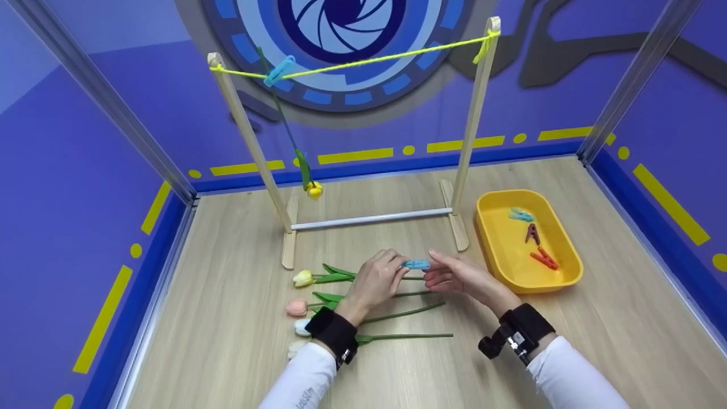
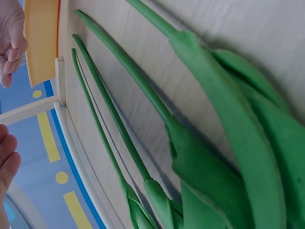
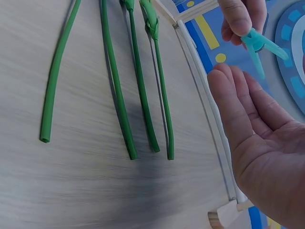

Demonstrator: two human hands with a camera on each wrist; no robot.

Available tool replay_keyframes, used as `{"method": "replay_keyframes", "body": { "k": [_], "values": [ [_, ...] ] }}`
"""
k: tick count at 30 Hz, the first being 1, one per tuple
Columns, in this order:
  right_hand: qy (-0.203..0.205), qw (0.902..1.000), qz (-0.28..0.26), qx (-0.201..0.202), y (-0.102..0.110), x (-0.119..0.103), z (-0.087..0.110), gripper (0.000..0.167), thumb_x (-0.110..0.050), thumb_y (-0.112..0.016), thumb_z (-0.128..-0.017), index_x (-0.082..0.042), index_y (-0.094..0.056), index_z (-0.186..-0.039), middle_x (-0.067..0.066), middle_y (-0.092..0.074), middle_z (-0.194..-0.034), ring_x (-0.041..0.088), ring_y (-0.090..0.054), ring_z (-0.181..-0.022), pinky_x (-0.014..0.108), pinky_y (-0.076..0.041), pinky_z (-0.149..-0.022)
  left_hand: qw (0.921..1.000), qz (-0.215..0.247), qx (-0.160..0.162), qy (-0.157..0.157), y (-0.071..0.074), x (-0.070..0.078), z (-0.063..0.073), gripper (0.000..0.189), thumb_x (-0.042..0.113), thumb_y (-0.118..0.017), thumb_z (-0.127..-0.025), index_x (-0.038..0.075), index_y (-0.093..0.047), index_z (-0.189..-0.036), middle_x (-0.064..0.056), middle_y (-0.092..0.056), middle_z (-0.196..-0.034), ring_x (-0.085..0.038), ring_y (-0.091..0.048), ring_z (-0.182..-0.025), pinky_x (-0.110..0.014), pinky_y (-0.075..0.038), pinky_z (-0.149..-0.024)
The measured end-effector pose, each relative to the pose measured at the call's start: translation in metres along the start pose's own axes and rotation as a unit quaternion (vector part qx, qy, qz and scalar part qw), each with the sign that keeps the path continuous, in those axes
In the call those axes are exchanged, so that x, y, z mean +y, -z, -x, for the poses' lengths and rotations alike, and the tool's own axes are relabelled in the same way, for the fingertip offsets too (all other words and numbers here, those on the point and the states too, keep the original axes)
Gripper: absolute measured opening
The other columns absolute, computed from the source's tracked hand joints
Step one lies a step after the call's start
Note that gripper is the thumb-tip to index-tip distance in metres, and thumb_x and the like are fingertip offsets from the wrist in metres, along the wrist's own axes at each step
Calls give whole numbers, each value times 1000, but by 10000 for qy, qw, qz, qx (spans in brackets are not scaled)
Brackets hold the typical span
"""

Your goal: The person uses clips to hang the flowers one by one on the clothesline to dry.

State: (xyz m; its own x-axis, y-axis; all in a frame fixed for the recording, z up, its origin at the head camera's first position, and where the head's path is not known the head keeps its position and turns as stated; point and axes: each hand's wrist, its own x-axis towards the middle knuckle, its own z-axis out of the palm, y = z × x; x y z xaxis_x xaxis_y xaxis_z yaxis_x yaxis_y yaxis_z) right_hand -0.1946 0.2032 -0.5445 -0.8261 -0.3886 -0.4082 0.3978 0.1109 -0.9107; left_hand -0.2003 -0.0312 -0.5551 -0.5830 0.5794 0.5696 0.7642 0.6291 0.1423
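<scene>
A light blue clothespin (image 1: 417, 264) is pinched between the thumb and fingers of my left hand (image 1: 377, 281). Its two legs spread toward my right hand in the right wrist view, where the clothespin (image 3: 259, 45) shows larger. My right hand (image 1: 466, 278) is held just to the right of it, fingers nearly straight and holding nothing. Below both hands several artificial tulips lie side by side on the table: a yellow tulip (image 1: 303, 278), a pink tulip (image 1: 296, 307), a pale blue tulip (image 1: 303, 326) and a white tulip (image 1: 296, 347). Their stems (image 3: 114, 81) point right; my left forearm partly covers them.
Behind the hands stands a wooden frame (image 1: 474, 113) with a yellow string (image 1: 386, 58). A blue clothespin (image 1: 279, 71) holds another yellow tulip (image 1: 314, 190) upside down on it. At right, a yellow tray (image 1: 494, 250) contains blue, dark red and red clothespins (image 1: 544, 259).
</scene>
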Motion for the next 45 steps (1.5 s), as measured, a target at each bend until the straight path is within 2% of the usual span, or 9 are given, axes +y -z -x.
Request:
{"method": "replay_keyframes", "body": {
  "k": [8, 13, 17, 23, 31, 41, 45],
  "values": [
    [-10, 10000, 15, -50, -2, 0, -1, 70, -52, -51, -100, 14, -55, -123, 6, -71, -97, 16, -71, -89, 30, -59, -86, 10000, 60, -34, -30, 1, -1, 1, 15, 20, -62, -98, 10, -71, -104, 0, -68, -95, -13, -64, -85, -24, -54, -75],
    [-30, 9999, 162, 17, -3, 1, -2, 67, -47, -57, -98, 16, -56, -123, 9, -73, -99, 15, -71, -88, 32, -59, -87, 9999, 41, -142, -14, 0, -1, 2, 15, 21, -62, -98, 10, -71, -103, 0, -68, -94, -13, -64, -85, -24, -54, -75],
    [-48, 9995, 264, 141, -4, 1, -2, 62, -42, -64, -95, 15, -60, -119, 8, -74, -93, 15, -72, -85, 31, -59, -84, 9996, -59, -260, -42, 0, 0, 2, 16, 21, -61, -99, 10, -71, -103, 1, -67, -94, -12, -64, -85, -23, -53, -75],
    [-29, 9994, 231, 242, -4, 2, -3, 57, -38, -68, -93, 15, -64, -114, 5, -75, -86, 17, -73, -83, 29, -60, -79, 9995, -82, -302, -47, -1, 1, 3, 15, 22, -60, -99, 11, -71, -103, 1, -67, -94, -11, -63, -85, -22, -53, -74],
    [-32, 9988, 184, 454, -4, 8, -3, 43, -36, -72, -91, 7, -71, -100, 1, -74, -78, 14, -73, -77, 31, -61, -78, 9994, -113, -329, -69, -2, 3, 6, 16, 23, -62, -98, 12, -72, -105, 3, -69, -94, -10, -64, -85, -20, -53, -74],
    [175, 9966, 430, 687, -8, 11, 1, 52, -39, -72, -90, 9, -70, -109, 8, -77, -88, 18, -75, -83, 38, -60, -84, 9995, -4, -291, -113, 0, 4, 7, 16, 23, -67, -96, 11, -73, -104, 2, -69, -93, -11, -64, -82, -21, -53, -72],
    [249, 9968, 509, 564, -6, 12, 2, 49, -33, -71, -92, 12, -68, -111, 6, -76, -85, 18, -74, -82, 36, -60, -82, 9994, -42, -315, -168, 1, 5, 7, 16, 25, -65, -97, 12, -72, -105, 3, -69, -93, -9, -64, -84, -21, -53, -73]
  ]
}}
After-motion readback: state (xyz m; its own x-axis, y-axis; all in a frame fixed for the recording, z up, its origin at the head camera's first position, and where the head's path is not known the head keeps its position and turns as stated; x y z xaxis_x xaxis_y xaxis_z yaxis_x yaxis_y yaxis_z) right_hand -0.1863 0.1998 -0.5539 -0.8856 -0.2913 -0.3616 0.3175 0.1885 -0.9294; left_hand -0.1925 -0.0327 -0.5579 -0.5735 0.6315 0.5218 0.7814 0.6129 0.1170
